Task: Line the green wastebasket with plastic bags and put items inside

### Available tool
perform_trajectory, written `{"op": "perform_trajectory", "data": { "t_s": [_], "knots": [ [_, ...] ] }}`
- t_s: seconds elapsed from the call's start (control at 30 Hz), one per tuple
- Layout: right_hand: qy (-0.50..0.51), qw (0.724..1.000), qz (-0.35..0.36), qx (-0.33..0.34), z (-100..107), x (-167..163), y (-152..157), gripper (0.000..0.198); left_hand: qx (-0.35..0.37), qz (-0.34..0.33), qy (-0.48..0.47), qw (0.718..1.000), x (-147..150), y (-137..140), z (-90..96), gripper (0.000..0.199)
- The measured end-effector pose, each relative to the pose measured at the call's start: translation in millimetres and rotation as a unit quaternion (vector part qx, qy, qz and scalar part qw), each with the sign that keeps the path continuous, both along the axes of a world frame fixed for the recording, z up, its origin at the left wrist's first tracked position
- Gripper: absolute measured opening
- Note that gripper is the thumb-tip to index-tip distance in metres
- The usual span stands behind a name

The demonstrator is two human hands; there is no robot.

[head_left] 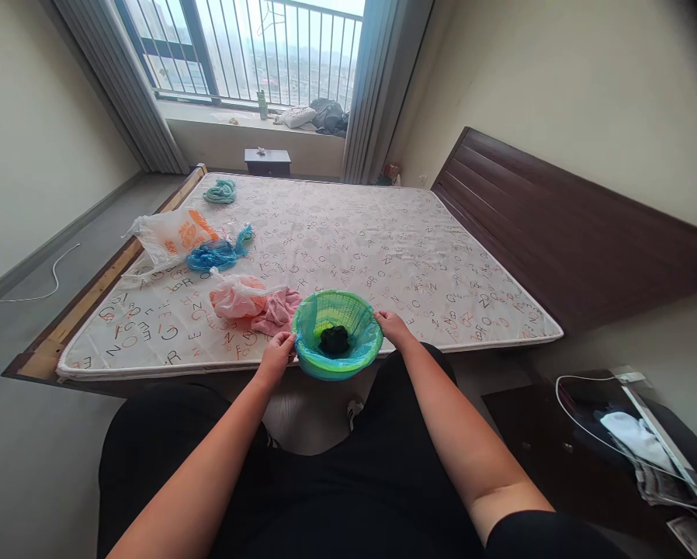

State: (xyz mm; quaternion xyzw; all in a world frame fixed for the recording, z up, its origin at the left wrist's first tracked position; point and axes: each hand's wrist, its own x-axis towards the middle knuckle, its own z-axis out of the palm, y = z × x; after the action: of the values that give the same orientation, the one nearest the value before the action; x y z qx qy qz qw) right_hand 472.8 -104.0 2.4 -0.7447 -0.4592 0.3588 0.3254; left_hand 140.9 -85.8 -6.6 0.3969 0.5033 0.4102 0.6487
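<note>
As fingers of the left hand (278,352) and right hand (391,328) grip the basket (326,312) from opposite sides by the mattress (372,241), the step seems to be settling its liner (307,332). The next move likely calls for a level hold, a black bundle (334,340) lying inside.

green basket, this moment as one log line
green basket: held at rim | left hand: left rim | right hand: right rim | blue liner: in basket | black item: in liner | pink cloth: on mattress
</note>
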Motion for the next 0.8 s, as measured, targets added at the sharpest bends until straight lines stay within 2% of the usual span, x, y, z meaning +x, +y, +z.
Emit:
{"op": "perform_trajectory", "data": {
  "t_s": [0.23, 0.57, 0.8],
  "knots": [
    [0.005, 1.0, 0.009, 0.0, 1, 0, -1, 0.041, -0.007, -0.003, 0.009, 1.0, -1, 1, -2.0, 0.053],
    [0.013, 1.0, 0.016, -0.003, -11, 4, 2, 0.044, -0.017, -0.004, 0.026, 1.0, -2, 2, -5.1, 0.051],
    [0.043, 0.999, 0.012, -0.009, -6, 2, 1, 0.042, -0.018, -0.001, 0.015, 1.0, -2, 2, -7.0, 0.052]
  ]
}}
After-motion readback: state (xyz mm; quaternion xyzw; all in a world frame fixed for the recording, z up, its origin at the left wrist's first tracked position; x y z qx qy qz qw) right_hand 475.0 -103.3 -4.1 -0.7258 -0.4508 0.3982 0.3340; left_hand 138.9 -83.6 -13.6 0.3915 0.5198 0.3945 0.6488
